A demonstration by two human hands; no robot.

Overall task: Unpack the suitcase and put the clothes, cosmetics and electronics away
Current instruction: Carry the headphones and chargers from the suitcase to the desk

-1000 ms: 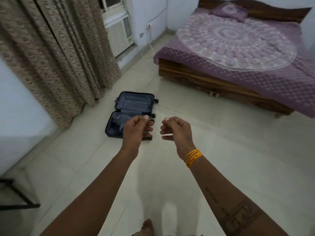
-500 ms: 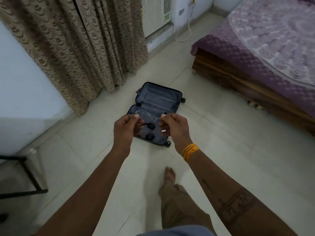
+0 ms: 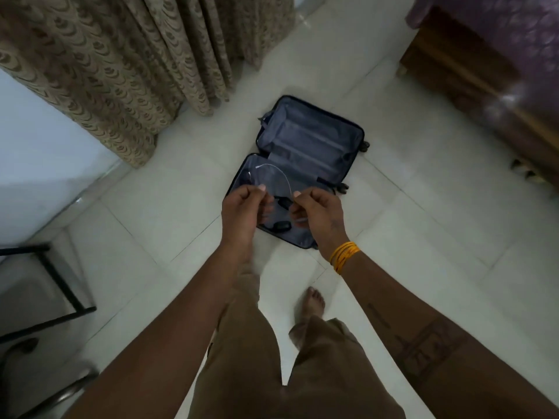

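Note:
A dark blue suitcase (image 3: 311, 143) lies open flat on the white tiled floor, its grey lining showing. The far half looks bare. In the near half lie a thin white cable (image 3: 273, 170) in a loop and two small black items (image 3: 282, 226), partly hidden by my hands. My left hand (image 3: 245, 210) and my right hand (image 3: 317, 213) hover side by side above the near half, fingers curled and thumbs pressed to forefingers. Nothing shows clearly in either hand. An orange band circles my right wrist.
Patterned beige curtains (image 3: 121, 71) hang at the left behind the suitcase. A wooden bed frame (image 3: 453, 65) with a purple cover stands at the right. A black metal frame (image 3: 60, 291) sits at the lower left. My bare foot (image 3: 314, 300) is on the tiles.
I have walked up to the suitcase and my view has tilted down, so it now lies right under my hands. Both hands stay curled shut, close together.

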